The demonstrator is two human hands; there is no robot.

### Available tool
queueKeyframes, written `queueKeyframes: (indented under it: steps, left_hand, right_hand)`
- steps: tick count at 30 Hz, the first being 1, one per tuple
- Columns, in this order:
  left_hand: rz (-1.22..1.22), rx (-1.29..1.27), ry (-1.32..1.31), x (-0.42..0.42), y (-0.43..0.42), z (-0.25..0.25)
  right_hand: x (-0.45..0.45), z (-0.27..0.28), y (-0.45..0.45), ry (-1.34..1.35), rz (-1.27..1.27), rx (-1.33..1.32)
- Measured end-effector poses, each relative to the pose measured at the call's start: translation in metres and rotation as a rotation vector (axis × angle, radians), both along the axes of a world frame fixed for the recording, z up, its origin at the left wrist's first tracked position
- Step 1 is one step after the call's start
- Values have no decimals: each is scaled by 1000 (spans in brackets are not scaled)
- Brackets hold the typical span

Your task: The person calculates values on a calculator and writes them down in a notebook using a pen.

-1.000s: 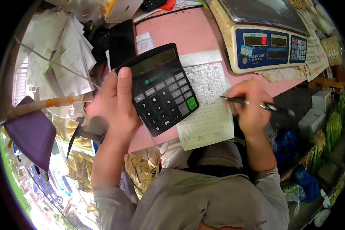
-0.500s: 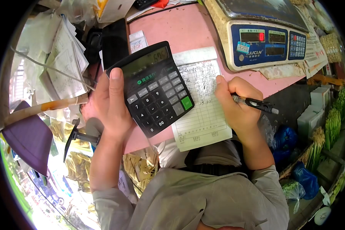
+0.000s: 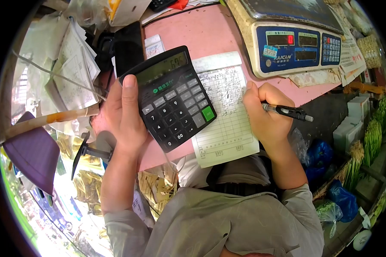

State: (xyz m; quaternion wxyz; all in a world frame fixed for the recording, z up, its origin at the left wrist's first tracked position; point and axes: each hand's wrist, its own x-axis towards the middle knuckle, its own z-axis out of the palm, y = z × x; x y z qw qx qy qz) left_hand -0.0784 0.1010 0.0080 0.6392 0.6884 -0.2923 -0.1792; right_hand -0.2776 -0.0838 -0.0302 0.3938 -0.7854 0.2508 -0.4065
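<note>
My left hand [image 3: 126, 113] grips a black calculator [image 3: 176, 103] by its left side, thumb on the front and the other fingers hidden behind. Its display reads what looks like 675, and a green key sits at the lower right. Partly under the calculator lies a receipt pad [image 3: 227, 128] with handwritten figures in its upper rows. My right hand [image 3: 268, 113] is closed around a pen [image 3: 289, 112], resting at the pad's right edge. The pen's clip end points right; its tip is hidden by my fingers.
A digital scale [image 3: 296, 49] stands at the back right of the pink table [image 3: 188, 28]. Stacked papers [image 3: 75, 64] hang at the left above a purple lampshade-like piece [image 3: 34, 154]. Blue plastic bags [image 3: 342, 201] and green vegetables [image 3: 373, 141] are down at the right.
Almost nothing differs. My right hand and the pen have shifted very slightly, while my left hand keeps the calculator in place.
</note>
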Motion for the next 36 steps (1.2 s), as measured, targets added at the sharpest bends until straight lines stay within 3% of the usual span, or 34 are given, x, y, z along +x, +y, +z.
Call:
queueKeyframes:
  steps: [6,10,12,15,20,25,27,31,36]
  left_hand:
    - [68,-41,120,2,-3,1]
    - [79,-38,111,7,-2,0]
    - [82,-31,91,9,-1,-1]
    - [122,-67,205,10,-3,1]
    - [177,-104,328,3,-9,9]
    - [111,-85,247,8,-4,1]
    - [81,-68,222,6,-1,3]
    - [33,-67,142,4,-3,-3]
    - [-6,-73,165,7,-4,-3]
  right_hand:
    - [-1,1,0,-18,1,124]
    - [-1,-2,-2,-1,28,34]
    - [-1,-3,-1,-50,-1,130]
    - [-1,2,-2,-1,16,11]
    - [-2,4,0,-6,26,49]
    - [1,-1,3,-85,-69,29]
    - [-5,1,8,-174,-99,276]
    - [-10,18,9,-73,12,156]
    - [5,8,4,1,97,244]
